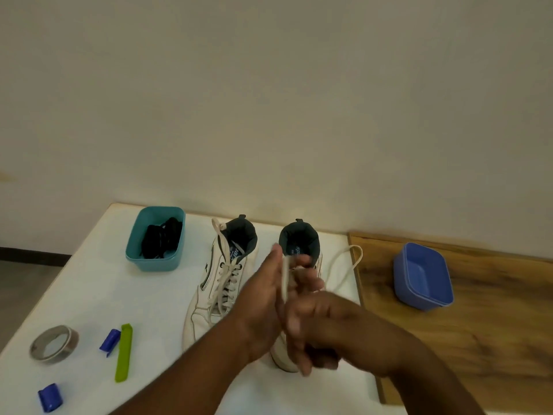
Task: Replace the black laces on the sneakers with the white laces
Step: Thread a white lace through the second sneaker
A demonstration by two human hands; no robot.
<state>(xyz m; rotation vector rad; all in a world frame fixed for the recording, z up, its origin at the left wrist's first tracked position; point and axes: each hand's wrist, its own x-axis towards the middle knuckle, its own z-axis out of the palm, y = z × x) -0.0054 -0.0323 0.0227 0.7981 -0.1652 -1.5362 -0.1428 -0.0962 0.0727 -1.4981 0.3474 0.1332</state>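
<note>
Two white high-top sneakers stand on the white table, toes toward me. The left sneaker (218,283) is laced with a white lace. My hands cover most of the right sneaker (300,239), so only its dark collar and toe show. My left hand (263,298) is raised over it, its thumb and blurred fingers pinching a white lace (285,283) that runs upright between my hands. My right hand (311,327) lies across the toe with its fingers pointing down, too blurred to tell its grip. A loop of the same lace (348,265) lies to the right. The black laces (163,241) sit in a teal bin (134,253).
A blue plastic tub (402,283) stands on the wooden surface to the right. At the table's front left lie a roll of tape (54,344), a green clip (124,353) and two small blue clips (110,340) (50,397). The wall runs right behind the sneakers.
</note>
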